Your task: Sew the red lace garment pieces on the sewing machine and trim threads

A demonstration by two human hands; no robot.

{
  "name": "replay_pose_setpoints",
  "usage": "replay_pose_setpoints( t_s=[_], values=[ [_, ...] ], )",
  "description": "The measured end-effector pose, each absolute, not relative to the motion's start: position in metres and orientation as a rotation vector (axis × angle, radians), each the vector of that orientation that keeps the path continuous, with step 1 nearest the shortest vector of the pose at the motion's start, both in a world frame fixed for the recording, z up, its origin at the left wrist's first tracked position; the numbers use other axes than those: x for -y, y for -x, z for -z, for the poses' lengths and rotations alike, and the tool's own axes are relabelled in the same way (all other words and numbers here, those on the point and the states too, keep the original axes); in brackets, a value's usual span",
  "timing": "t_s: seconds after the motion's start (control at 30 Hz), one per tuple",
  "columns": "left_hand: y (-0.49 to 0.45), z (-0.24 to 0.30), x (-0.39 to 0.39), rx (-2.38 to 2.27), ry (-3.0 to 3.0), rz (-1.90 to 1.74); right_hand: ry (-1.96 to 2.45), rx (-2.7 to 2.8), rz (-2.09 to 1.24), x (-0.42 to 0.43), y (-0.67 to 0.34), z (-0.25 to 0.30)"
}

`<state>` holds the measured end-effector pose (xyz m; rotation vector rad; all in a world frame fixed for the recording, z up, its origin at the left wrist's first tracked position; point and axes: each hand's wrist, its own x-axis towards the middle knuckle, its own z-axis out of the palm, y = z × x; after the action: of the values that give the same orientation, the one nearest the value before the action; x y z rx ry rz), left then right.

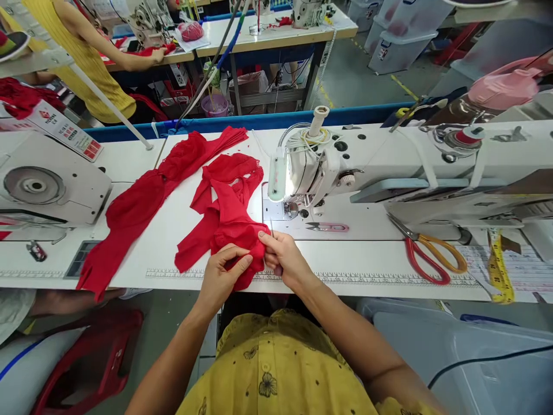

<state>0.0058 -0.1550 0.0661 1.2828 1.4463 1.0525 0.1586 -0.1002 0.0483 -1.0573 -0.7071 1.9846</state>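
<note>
Both hands hold a red fabric piece (233, 210) at the table's front edge, left of the sewing machine's needle area. My left hand (224, 270) pinches its lower part between thumb and fingers. Closed on its right edge is my right hand (283, 258); a thin, pointed sliver shows by those fingertips, too small to name. Part of the cloth spreads away from me in folds and straps. The sewing machine (302, 164) stands just beyond my right hand, with thread snips (328, 227) lying on its bed.
A long bundle of red fabric (142, 199) lies to the left. Scissors (425, 251) and a yellow tape measure (499, 271) are at the right, near a printed ruler strip (371, 279). Another machine (47, 178) is at far left. A co-worker (95, 57) sits across.
</note>
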Motion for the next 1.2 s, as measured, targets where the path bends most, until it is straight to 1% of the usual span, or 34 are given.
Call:
replay_pose_setpoints(
  t_s=[0.13, 0.27, 0.33, 0.43, 0.57, 0.7, 0.83, 1.2],
  values=[
    [-0.005, -0.061, 0.159, -1.536, -1.285, -1.145, 1.049, 0.747, -1.853, 0.097, -0.154, -0.045],
    [-0.005, -0.057, 0.156, -1.476, -0.957, -1.132, 1.103, 0.988, -1.859, 0.091, -0.163, -0.043],
    [-0.007, -0.057, 0.154, -1.451, -0.809, -1.122, 1.233, 1.195, -1.684, 0.093, -0.173, -0.045],
    [-0.009, -0.058, 0.152, -1.447, -0.749, -1.131, 1.383, 1.516, -1.302, 0.107, -0.189, -0.053],
    [-0.015, -0.062, 0.152, -1.404, -0.772, -1.111, 1.325, 1.981, -1.151, 0.133, -0.196, -0.066],
    [-0.018, -0.064, 0.153, -1.389, -0.773, -1.091, 1.405, 2.182, -0.901, 0.143, -0.191, -0.066],
    [-0.018, -0.062, 0.154, -1.411, -0.766, -1.088, 1.454, 2.202, -0.864, 0.141, -0.190, -0.059],
    [-0.020, -0.061, 0.155, -1.425, -0.761, -1.093, 1.456, 2.140, -0.941, 0.139, -0.191, -0.054]
  ],
)
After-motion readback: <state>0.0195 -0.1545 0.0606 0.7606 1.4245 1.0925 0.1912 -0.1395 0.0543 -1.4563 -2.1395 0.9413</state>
